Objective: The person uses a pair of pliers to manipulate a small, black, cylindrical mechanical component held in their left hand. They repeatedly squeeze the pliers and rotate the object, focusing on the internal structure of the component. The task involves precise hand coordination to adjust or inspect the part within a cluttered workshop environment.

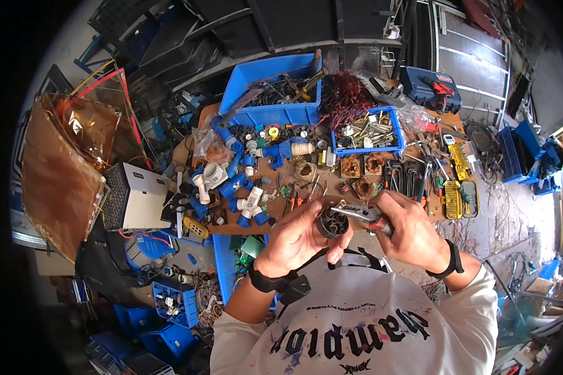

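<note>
My left hand [297,237] is closed round a small, dark, cup-shaped part [330,227], its round opening turned up. Inside the cup sits some metal or dark structure, too small to make out. In my right hand [408,228] is a silver-jawed hand tool that looks like pliers [358,213], with grey and red on its handle. The tool's head lies over the rim of the cup, at its upper edge; whether it grips anything there I cannot tell. Both hands are held together above the bench's near edge, in front of my chest.
The workbench [281,182] is crowded: a big blue crate [272,115] of tools, a shallow blue tray [369,150] of metal pieces, white-and-blue pipe fittings [251,203], rusty square parts [350,166], and a yellow bit case [453,200]. A red drill [443,92] lies on a dark case.
</note>
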### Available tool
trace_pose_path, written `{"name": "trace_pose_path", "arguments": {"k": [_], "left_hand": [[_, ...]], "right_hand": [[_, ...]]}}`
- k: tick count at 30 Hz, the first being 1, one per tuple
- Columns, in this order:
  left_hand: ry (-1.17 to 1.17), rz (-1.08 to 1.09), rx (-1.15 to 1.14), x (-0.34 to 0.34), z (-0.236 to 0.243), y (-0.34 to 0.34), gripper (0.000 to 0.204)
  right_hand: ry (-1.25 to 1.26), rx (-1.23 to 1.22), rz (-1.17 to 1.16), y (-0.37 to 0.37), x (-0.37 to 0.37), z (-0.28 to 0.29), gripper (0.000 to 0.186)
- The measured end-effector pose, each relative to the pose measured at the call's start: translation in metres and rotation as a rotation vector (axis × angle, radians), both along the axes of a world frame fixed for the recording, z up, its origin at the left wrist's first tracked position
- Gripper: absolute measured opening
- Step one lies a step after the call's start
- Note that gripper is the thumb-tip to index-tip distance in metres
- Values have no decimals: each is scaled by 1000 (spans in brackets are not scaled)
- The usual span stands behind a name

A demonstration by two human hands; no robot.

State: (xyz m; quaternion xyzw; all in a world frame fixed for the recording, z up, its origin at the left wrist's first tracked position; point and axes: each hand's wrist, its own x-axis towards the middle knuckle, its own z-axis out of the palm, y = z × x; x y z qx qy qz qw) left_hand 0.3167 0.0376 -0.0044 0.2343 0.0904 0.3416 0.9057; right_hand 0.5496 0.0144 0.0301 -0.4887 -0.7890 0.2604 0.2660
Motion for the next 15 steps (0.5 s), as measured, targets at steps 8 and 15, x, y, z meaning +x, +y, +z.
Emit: {"name": "trace_pose_path", "arguments": {"k": [8, 15], "left_hand": [[827, 876, 1008, 22, -4, -16, 75], [221, 284, 221, 8, 18, -7, 41]], "right_hand": [[-8, -1, -65, 4, -1, 4, 34], [-30, 80, -42, 4, 2, 4, 36]]}}
